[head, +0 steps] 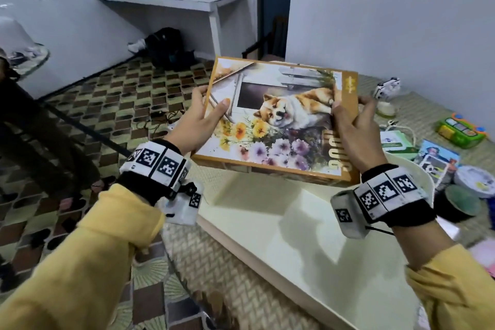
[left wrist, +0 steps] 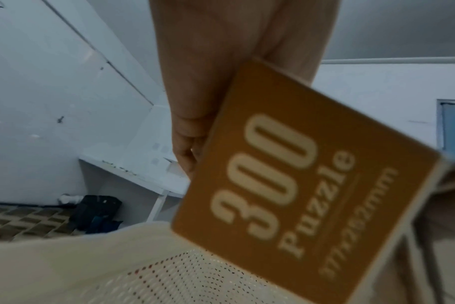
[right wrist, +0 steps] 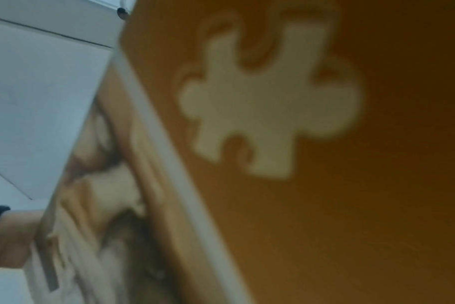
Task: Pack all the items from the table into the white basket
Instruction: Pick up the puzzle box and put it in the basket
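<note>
I hold an orange puzzle box (head: 278,120) with a sleeping dog and flowers on its lid, tilted in the air above the far end of the white basket (head: 270,225). My left hand (head: 206,112) grips its left edge, thumb on the lid. On the right edge my right hand (head: 348,115) grips the same way. In the left wrist view the box's orange side (left wrist: 299,185) reads "300 Puzzle" above the basket's perforated wall (left wrist: 169,277). The right wrist view is filled by the box's side (right wrist: 273,102) with a puzzle-piece logo.
On the woven table (head: 241,289) right of the basket lie a white game controller (head: 388,87), a green toy keyboard (head: 460,132), a green-and-white packet (head: 396,142), picture cards (head: 436,161), a round white tin (head: 479,181) and a dark round lid (head: 458,203). A white shelf (head: 174,0) stands by the wall.
</note>
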Action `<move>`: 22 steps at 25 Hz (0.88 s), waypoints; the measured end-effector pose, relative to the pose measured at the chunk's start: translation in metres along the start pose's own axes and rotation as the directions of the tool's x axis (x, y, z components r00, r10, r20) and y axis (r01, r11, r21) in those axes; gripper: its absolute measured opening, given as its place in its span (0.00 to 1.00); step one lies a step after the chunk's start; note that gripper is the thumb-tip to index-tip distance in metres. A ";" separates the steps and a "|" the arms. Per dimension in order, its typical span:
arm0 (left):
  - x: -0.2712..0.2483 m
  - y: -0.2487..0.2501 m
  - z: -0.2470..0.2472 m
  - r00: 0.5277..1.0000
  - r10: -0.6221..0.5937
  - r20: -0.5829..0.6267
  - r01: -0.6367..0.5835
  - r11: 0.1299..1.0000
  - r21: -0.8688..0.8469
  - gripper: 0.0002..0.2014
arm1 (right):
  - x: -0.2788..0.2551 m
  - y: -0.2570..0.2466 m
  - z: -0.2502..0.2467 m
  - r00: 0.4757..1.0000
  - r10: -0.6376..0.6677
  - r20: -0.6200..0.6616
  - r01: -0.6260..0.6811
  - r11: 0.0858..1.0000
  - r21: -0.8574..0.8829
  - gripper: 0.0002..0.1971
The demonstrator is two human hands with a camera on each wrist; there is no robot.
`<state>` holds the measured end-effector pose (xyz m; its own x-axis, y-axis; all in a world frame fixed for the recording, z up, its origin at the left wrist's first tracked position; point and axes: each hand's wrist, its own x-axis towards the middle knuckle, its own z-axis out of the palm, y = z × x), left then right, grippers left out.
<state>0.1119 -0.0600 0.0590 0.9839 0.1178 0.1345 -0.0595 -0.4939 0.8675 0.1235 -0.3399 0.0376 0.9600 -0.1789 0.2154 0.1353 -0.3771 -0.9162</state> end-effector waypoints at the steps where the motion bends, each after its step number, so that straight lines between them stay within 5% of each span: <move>1: 0.008 0.000 0.002 0.999 0.008 0.050 -0.009 1.000 0.016 0.23 | -0.001 0.002 -0.001 1.000 0.013 -0.027 -0.013 1.000 -0.008 0.23; 11: 0.054 -0.012 0.021 0.905 0.066 0.421 -0.178 0.956 0.233 0.34 | -0.026 0.035 -0.004 0.961 0.160 -0.224 -0.185 0.978 -0.096 0.26; 18: 0.083 -0.044 0.046 0.770 0.110 0.629 -0.273 0.947 0.168 0.32 | -0.052 0.043 0.006 0.893 0.300 -0.335 -0.362 0.922 -0.139 0.22; 22: 0.087 -0.064 0.053 0.697 0.127 0.706 -0.280 0.954 0.104 0.34 | -0.067 0.050 0.005 0.866 0.415 -0.279 -0.457 0.883 -0.104 0.22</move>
<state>0.2105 -0.0642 -0.0105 0.7969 -0.5890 -0.1341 -0.3144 -0.5940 0.7405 0.0675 -0.3427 -0.0238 0.8193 -0.5647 -0.0993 -0.3444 -0.3463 -0.8726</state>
